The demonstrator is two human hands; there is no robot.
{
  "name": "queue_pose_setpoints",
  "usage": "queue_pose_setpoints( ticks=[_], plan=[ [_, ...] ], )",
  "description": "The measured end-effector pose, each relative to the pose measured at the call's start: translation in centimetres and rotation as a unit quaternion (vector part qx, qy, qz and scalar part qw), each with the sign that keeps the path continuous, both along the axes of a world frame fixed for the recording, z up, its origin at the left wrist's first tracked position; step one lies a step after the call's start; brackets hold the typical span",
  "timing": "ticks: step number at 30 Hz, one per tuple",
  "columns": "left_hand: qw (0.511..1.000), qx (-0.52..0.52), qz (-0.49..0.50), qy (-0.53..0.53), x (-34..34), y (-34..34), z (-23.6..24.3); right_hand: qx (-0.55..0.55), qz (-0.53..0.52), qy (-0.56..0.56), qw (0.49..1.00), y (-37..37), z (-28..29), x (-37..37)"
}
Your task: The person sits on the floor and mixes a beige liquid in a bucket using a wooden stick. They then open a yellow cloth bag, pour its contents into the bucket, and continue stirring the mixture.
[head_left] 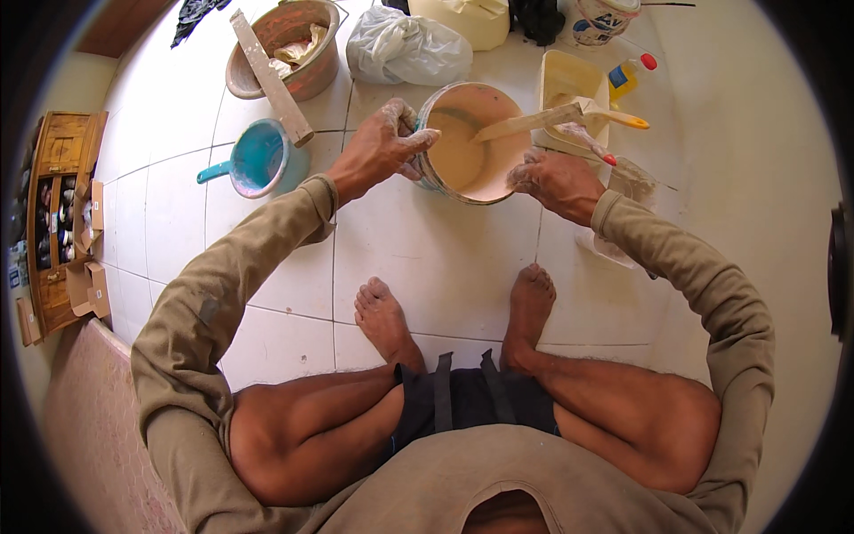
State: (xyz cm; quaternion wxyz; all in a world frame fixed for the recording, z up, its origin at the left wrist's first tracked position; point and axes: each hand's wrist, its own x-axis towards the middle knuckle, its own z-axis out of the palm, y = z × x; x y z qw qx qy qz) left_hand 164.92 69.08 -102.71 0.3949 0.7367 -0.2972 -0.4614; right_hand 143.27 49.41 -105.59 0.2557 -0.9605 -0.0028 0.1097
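Note:
Between my feet and the far containers, a round bucket (485, 100) stands on the tiled floor with a smooth tan mixture (452, 153) in it. A flat wooden stick (527, 122) leans in the mixture, its upper end over the right rim. My left hand (391, 142), dusted with dried residue, grips the bucket's left side, thumb at the rim. On the right rim, my right hand (559, 181) is closed, fingers curled at the edge. Neither hand touches the stick.
Left stand a blue dipper (261, 158) and a brown tub (311, 76) with a plank (267, 76) across it. Beyond are a white plastic bag (405, 49) and a paint pail (603, 20). Right are a cream tray (569, 67), tools with orange (623, 117) and red tips, and a yellow bottle (623, 82).

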Motion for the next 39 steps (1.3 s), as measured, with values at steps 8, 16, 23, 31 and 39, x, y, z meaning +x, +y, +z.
queue_pose_setpoints(
  ticks=[8,16,23,31,39],
  plan=[
    [1.0,0.011,-0.002,-0.012,-0.1,-0.2,0.5,0.022,0.019,-0.102,0.994,0.3,0.2,-0.4],
    [0.999,0.014,0.034,0.021,0.3,1.0,0.1,0.045,0.076,0.037,0.995,0.9,0.6,-4.1],
    [0.998,-0.002,0.05,0.042,0.5,1.6,-0.3,0.091,0.057,0.14,0.984,-1.5,-0.8,-4.5],
    [0.999,0.015,0.036,0.035,0.2,1.6,0.3,0.158,-0.148,0.136,0.967,-3.4,0.8,-2.7],
    [1.0,-0.008,0.006,0.014,-0.3,1.4,0.5,0.337,-0.297,0.041,0.893,-0.1,5.1,0.4]
  ],
)
